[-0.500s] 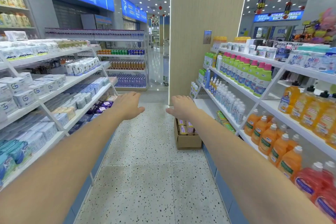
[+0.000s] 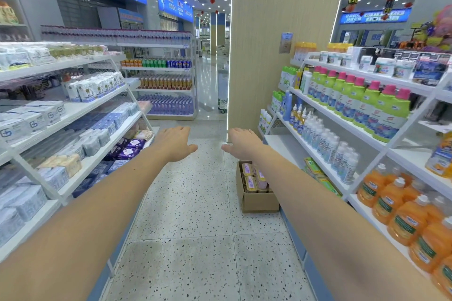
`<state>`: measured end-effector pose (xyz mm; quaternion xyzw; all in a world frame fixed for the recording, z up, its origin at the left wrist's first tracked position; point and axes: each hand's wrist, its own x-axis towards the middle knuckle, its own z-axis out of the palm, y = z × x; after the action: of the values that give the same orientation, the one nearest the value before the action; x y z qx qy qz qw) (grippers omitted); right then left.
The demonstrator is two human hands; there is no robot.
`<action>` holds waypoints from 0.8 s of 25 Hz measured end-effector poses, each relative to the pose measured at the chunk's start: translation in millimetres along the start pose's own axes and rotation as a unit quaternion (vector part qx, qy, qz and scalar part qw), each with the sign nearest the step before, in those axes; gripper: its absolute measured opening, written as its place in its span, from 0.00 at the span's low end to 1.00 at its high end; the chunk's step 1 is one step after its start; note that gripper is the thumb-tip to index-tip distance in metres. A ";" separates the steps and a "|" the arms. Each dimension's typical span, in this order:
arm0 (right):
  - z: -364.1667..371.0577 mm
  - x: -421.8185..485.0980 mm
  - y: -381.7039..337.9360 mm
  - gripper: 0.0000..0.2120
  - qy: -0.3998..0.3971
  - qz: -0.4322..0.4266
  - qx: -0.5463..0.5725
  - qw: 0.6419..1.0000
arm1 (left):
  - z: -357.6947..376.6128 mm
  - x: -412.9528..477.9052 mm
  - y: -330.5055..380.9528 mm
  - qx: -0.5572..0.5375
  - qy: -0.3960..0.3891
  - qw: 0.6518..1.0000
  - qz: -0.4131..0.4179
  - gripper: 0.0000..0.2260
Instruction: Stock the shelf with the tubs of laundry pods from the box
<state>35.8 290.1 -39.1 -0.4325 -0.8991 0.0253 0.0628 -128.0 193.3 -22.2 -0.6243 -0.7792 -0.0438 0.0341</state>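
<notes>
- Left shelves [image 2: 80, 107] held white and blue packs, tier over tier.
- Left hand [image 2: 175, 143] hung palm down over the speckled floor [image 2: 190, 215], fingers spread, holding nothing.
- Right hand [image 2: 243, 142] hung likewise, open and empty.
- Box [image 2: 259, 200] of tubs [image 2: 250, 182] stood on the floor against the right shelf [image 2: 286, 146], below the right forearm.
- Orange bottles [image 2: 391, 205] filled the lower right tiers, beneath green bottles [image 2: 362, 102].
</notes>
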 end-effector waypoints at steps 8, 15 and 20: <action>14.2 186.4 17.9 0.24 0.009 0.018 -0.001 1.000 | 19.4 172.3 -71.3 -0.008 -0.017 1.000 0.005 0.29; 34.0 358.7 70.3 0.27 0.010 0.006 -0.008 1.000 | 51.1 345.4 -105.8 -0.001 -0.017 1.000 0.005 0.29; 33.4 494.4 120.6 0.27 0.014 -0.011 -0.025 1.000 | 55.6 490.9 -118.9 -0.010 -0.003 1.000 0.000 0.31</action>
<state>-180.9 751.8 -39.3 -0.4241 -0.9033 -0.0043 0.0650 -351.1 649.9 -27.5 -0.6249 -0.7787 -0.0501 0.0258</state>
